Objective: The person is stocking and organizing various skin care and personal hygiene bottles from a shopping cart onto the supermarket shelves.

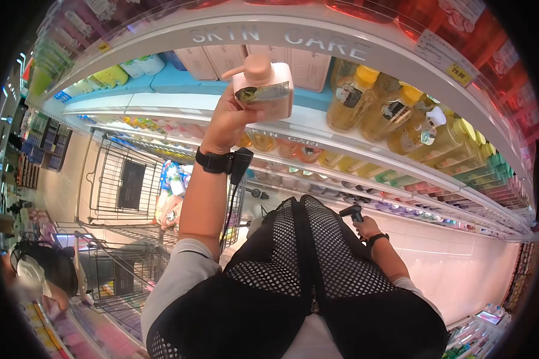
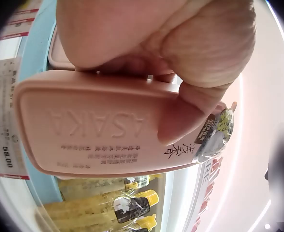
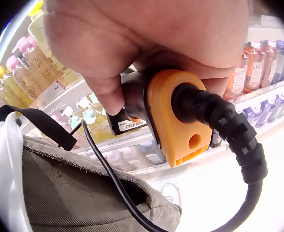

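A pink pump bottle (image 1: 273,105) with a clear wrap around its top is gripped by the left hand (image 1: 229,119) in front of the upper shelf. In the left wrist view the thumb of the left hand (image 2: 204,53) presses on the flat face of the bottle (image 2: 91,128), which lies sideways in that picture and bears raised lettering. Low at the person's side, the right hand (image 1: 366,228) holds a dark handheld device (image 1: 352,212). The right wrist view shows the right hand (image 3: 146,38) curled round this device, with its orange end (image 3: 173,121) and a thick black cable.
Shelves hold yellow-capped bottles (image 1: 350,102), pink boxes (image 1: 224,60) and rows of coloured bottles. A wire shopping cart (image 1: 129,179) with packages stands at the left. Another person (image 1: 45,269) is at the lower left. A black cord hangs from the left wrist.
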Tool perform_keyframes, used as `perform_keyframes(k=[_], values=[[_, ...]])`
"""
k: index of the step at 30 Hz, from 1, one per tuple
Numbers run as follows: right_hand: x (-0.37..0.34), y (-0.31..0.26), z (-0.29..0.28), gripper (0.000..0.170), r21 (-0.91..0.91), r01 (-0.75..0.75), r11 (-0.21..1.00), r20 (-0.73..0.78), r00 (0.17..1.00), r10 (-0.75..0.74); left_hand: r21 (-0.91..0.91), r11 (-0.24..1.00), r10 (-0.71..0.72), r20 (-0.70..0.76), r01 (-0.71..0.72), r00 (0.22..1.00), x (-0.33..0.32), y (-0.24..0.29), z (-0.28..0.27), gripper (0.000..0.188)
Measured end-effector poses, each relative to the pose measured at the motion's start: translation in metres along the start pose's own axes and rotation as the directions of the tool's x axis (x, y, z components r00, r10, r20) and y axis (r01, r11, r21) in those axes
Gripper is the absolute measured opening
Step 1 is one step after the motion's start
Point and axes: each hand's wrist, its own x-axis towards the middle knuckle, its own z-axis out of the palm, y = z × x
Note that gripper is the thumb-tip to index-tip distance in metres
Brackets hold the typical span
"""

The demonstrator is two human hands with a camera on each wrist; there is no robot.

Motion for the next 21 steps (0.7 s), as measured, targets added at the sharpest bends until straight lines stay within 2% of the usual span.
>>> perform_keyframes(k=[5, 7, 8, 16, 21], values=[[-0.003, 0.015, 0.005, 0.031, 0.032, -0.040, 0.999, -0.017, 0.999, 0.041, -0.044, 0.999, 0.006, 0.054, -0.003, 0.999, 0.020, -0.008, 0.004, 0.063], [0.000, 0.019, 0.006, 0.032, 0.028, -0.030, 0.999, -0.016, 0.999, 0.030, -0.042, 0.996, -0.082, 0.061, 0.085, 0.995, 0.028, -0.020, -0.007, 0.057], [0.001, 0.020, 0.006, 0.029, 0.035, -0.046, 0.998, -0.017, 0.999, 0.046, -0.030, 0.996, -0.079, 0.056, 0.081, 0.995, 0.030, -0.021, -0.001, 0.054], [0.015, 0.024, 0.009, 0.026, 0.065, -0.029, 0.997, -0.027, 0.999, 0.031, -0.078, 0.988, -0.129, 0.088, 0.136, 0.988, 0.043, -0.045, 0.011, 0.055], [0.019, 0.024, 0.009, 0.026, 0.052, -0.041, 0.998, 0.004, 0.999, 0.041, -0.028, 0.989, -0.146, 0.006, 0.146, 0.989, 0.047, -0.049, 0.017, 0.062]])
